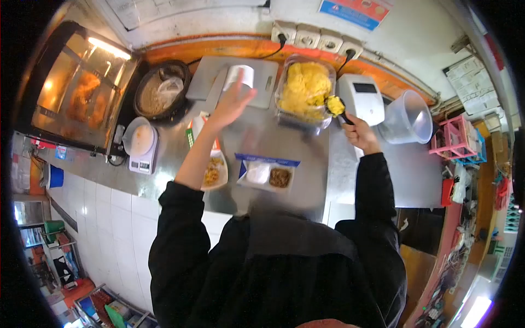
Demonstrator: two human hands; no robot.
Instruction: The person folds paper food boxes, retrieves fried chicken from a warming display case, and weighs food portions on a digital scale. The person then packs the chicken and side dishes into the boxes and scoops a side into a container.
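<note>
My right hand (359, 134) is wrapped round the dark handle of a scoop (336, 106), which carries a lump of yellow food. The scoop is at the right edge of a clear plastic container (286, 121) heaped with yellow food (306, 87) that looks like rice. Stretched forward with its fingers apart, my left hand (232, 105) holds nothing. It is over the front of a grey cutting board (264, 82), just short of a white cup-like thing (240, 75). Nearer my body is an open box (267, 173) containing a white portion and a brown one.
Left of the box is a paper tray (215, 174) with food. Further left stand a scale (143, 158) with a bowl, a dark basin (162, 90) and a lit glass cabinet (76, 90). A white appliance (361, 98) and a clear bucket (406, 117) stand at right.
</note>
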